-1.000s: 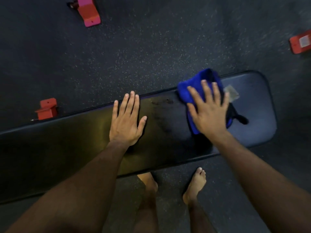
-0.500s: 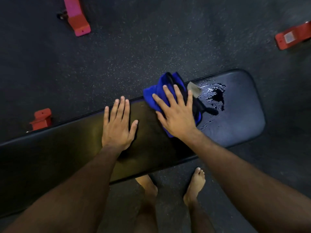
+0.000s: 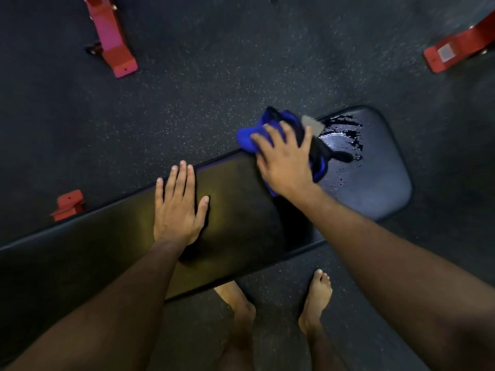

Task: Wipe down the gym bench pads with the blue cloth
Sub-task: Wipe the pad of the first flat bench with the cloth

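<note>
A long black gym bench pad (image 3: 241, 223) runs from lower left to upper right. My right hand (image 3: 284, 159) lies flat on the bunched blue cloth (image 3: 249, 136), pressing it onto the pad's far edge with fingers spread and straight. A grey tag (image 3: 312, 123) sticks out of the cloth. To the right of the cloth, a wet patch (image 3: 340, 137) glistens on the pad. My left hand (image 3: 178, 207) rests flat on the middle of the pad, fingers straight.
Dark speckled rubber floor (image 3: 214, 76) surrounds the bench. Red metal equipment feet stand at upper left (image 3: 112, 41), upper right (image 3: 460, 46) and left by the bench (image 3: 68, 204). A person's bare feet (image 3: 316, 298) stand on the near side of the bench.
My right hand has slid the cloth leftward along the pad, uncovering a wet streaked patch near the right end. The left hand has stayed flat on the pad.
</note>
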The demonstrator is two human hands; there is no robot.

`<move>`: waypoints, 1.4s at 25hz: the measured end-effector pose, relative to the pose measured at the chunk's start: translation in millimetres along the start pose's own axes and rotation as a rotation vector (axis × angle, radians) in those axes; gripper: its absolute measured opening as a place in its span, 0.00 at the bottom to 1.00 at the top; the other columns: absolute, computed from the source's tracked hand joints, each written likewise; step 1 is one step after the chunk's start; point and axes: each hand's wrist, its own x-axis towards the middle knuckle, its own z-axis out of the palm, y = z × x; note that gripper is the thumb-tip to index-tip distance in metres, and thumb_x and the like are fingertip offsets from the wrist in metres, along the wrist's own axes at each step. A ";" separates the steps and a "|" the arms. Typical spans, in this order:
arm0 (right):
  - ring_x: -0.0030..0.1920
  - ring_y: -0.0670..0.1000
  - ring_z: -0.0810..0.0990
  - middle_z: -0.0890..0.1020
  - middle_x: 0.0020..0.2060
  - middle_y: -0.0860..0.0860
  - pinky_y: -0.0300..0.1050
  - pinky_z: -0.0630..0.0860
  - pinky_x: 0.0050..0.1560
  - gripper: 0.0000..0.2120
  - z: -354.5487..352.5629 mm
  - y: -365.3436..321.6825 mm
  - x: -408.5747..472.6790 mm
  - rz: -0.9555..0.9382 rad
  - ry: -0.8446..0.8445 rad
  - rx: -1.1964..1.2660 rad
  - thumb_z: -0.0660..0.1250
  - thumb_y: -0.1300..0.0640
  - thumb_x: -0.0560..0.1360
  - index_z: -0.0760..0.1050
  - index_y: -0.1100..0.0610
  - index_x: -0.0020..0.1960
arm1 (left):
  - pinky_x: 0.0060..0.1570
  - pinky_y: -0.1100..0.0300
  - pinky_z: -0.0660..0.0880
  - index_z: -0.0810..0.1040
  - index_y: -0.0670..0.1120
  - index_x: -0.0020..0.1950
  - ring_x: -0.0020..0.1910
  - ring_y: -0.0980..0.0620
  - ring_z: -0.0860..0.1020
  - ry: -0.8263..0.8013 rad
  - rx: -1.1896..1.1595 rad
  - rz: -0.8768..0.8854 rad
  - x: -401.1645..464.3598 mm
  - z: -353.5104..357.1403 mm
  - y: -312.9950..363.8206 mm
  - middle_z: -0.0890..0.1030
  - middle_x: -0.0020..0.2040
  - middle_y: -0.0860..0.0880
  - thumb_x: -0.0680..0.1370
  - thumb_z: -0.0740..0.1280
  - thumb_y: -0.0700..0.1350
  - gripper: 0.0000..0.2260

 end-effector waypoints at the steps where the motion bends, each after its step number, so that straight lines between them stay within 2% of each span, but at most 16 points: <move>1: 0.73 0.59 0.66 0.72 0.72 0.51 0.73 0.56 0.70 0.22 0.7 9.7 -13.8 -0.090 0.003 -0.003 0.59 0.48 0.77 0.71 0.46 0.70 | 0.81 0.44 0.43 0.47 0.44 0.84 0.83 0.50 0.44 -0.018 0.004 -0.001 0.6 -0.9 1.3 0.46 0.84 0.47 0.83 0.45 0.61 0.33; 3: 0.75 0.58 0.64 0.69 0.74 0.50 0.70 0.58 0.71 0.24 -6.4 44.7 -27.6 -0.102 -0.020 0.010 0.60 0.52 0.76 0.69 0.46 0.72 | 0.81 0.44 0.41 0.44 0.45 0.84 0.83 0.51 0.41 -0.063 -0.003 -0.007 0.2 -3.7 -0.2 0.44 0.84 0.48 0.83 0.42 0.62 0.34; 6: 0.75 0.58 0.63 0.69 0.74 0.52 0.68 0.61 0.71 0.23 -24.4 94.4 -20.2 0.075 -0.037 0.063 0.58 0.57 0.77 0.69 0.48 0.72 | 0.80 0.45 0.38 0.42 0.47 0.84 0.82 0.53 0.37 -0.126 -0.064 -0.016 3.1 -15.8 2.1 0.40 0.84 0.49 0.82 0.42 0.65 0.35; 9: 0.70 0.63 0.69 0.72 0.70 0.59 0.62 0.67 0.69 0.23 -57.1 106.2 -2.5 0.178 0.162 0.290 0.54 0.59 0.76 0.71 0.55 0.70 | 0.80 0.46 0.38 0.45 0.45 0.84 0.83 0.51 0.41 -0.003 -0.104 0.025 23.4 -31.3 36.5 0.43 0.84 0.48 0.83 0.45 0.61 0.33; 11: 0.69 0.64 0.70 0.72 0.70 0.59 0.60 0.66 0.70 0.24 -60.9 77.1 -14.6 0.097 0.270 0.257 0.58 0.61 0.75 0.72 0.55 0.70 | 0.81 0.47 0.39 0.47 0.44 0.84 0.83 0.51 0.43 0.049 -0.159 0.070 51.7 -31.2 76.2 0.45 0.84 0.47 0.85 0.47 0.57 0.31; 12: 0.69 0.64 0.69 0.72 0.71 0.58 0.60 0.66 0.71 0.25 -55.4 58.0 -27.0 0.034 0.260 0.227 0.59 0.60 0.74 0.72 0.53 0.71 | 0.81 0.46 0.40 0.48 0.43 0.84 0.83 0.50 0.45 0.057 -0.194 0.075 66.0 -28.9 96.9 0.47 0.84 0.46 0.85 0.48 0.55 0.30; 14: 0.72 0.63 0.66 0.70 0.73 0.56 0.63 0.64 0.71 0.27 -35.8 31.6 -51.5 -0.038 0.121 0.171 0.61 0.58 0.74 0.70 0.49 0.73 | 0.81 0.44 0.43 0.49 0.42 0.84 0.83 0.48 0.47 0.053 -0.224 0.034 83.7 -21.5 128.1 0.49 0.84 0.45 0.83 0.49 0.52 0.30; 16: 0.75 0.62 0.62 0.66 0.76 0.53 0.65 0.59 0.73 0.28 -16.5 29.8 -60.1 -0.058 0.014 0.123 0.62 0.54 0.75 0.66 0.46 0.75 | 0.81 0.46 0.42 0.48 0.42 0.84 0.83 0.49 0.48 0.039 -0.131 -0.008 89.0 -9.5 136.8 0.49 0.84 0.45 0.82 0.45 0.54 0.32; 18: 0.76 0.60 0.60 0.63 0.77 0.52 0.64 0.55 0.75 0.27 -10.1 42.0 -50.6 -0.076 -0.014 0.109 0.60 0.51 0.77 0.65 0.45 0.76 | 0.81 0.47 0.43 0.48 0.42 0.84 0.83 0.49 0.49 0.047 -0.071 -0.017 93.5 0.2 135.2 0.50 0.84 0.45 0.82 0.44 0.53 0.31; 21: 0.75 0.59 0.63 0.65 0.76 0.52 0.63 0.56 0.75 0.26 -13.4 58.8 -28.9 -0.078 0.001 0.084 0.59 0.51 0.77 0.66 0.46 0.75 | 0.81 0.44 0.45 0.54 0.42 0.83 0.83 0.49 0.53 0.111 -0.052 0.007 92.6 0.4 139.1 0.55 0.84 0.45 0.83 0.45 0.51 0.29; 25: 0.72 0.60 0.67 0.70 0.73 0.54 0.61 0.59 0.74 0.26 -22.3 115.1 0.5 0.155 0.067 0.069 0.62 0.53 0.75 0.70 0.48 0.73 | 0.81 0.43 0.46 0.55 0.45 0.83 0.82 0.49 0.53 0.077 -0.057 0.003 93.0 -2.7 140.6 0.56 0.84 0.47 0.85 0.43 0.56 0.29; 29: 0.68 0.62 0.72 0.71 0.72 0.57 0.60 0.67 0.69 0.24 -23.8 177.7 -28.7 0.485 0.194 0.173 0.59 0.54 0.77 0.69 0.51 0.73 | 0.81 0.43 0.45 0.55 0.44 0.83 0.83 0.50 0.52 0.062 -0.058 -0.007 93.6 -3.0 140.6 0.55 0.84 0.48 0.85 0.42 0.57 0.29; 35: 0.64 0.63 0.73 0.69 0.72 0.59 0.59 0.72 0.65 0.23 -24.7 196.2 -84.4 0.545 0.210 0.300 0.58 0.55 0.79 0.67 0.52 0.75 | 0.81 0.42 0.45 0.54 0.45 0.84 0.83 0.50 0.51 0.048 -0.034 -0.015 94.2 -4.2 143.3 0.55 0.84 0.48 0.84 0.40 0.58 0.30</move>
